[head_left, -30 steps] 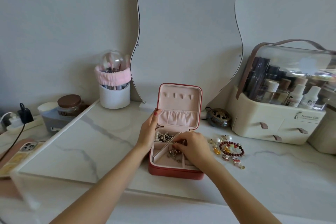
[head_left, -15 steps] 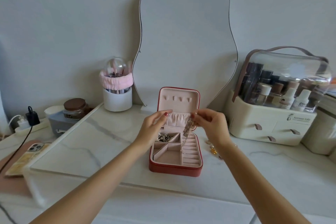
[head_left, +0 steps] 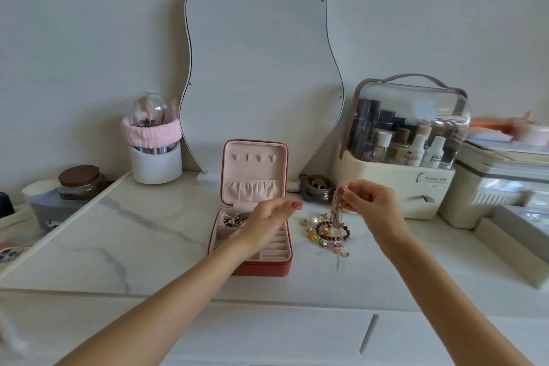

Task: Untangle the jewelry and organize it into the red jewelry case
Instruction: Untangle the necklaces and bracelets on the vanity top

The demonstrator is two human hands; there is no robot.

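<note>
The red jewelry case (head_left: 261, 268) stands open on the marble top, its pink lid upright. A silver tangle (head_left: 233, 219) lies in its back left compartment. My right hand (head_left: 370, 205) pinches a chain (head_left: 337, 211) and holds it up to the right of the case, so that it dangles over a pile of jewelry (head_left: 328, 232) with a dark red bead bracelet. My left hand (head_left: 269, 218) hovers over the case with relaxed fingers and holds nothing. It hides part of the compartments.
A wavy mirror (head_left: 261, 68) leans on the wall behind the case. A cream cosmetics organizer (head_left: 398, 187) sits right, a small dark metal pot (head_left: 316, 189) beside it. A white cup with a pink band (head_left: 154, 148) and a brown-lidded jar (head_left: 80, 183) stand left.
My right hand lifted the chain out of the case and carried it right, over the jewelry pile. My left hand left the lid and now hovers above the compartments.
</note>
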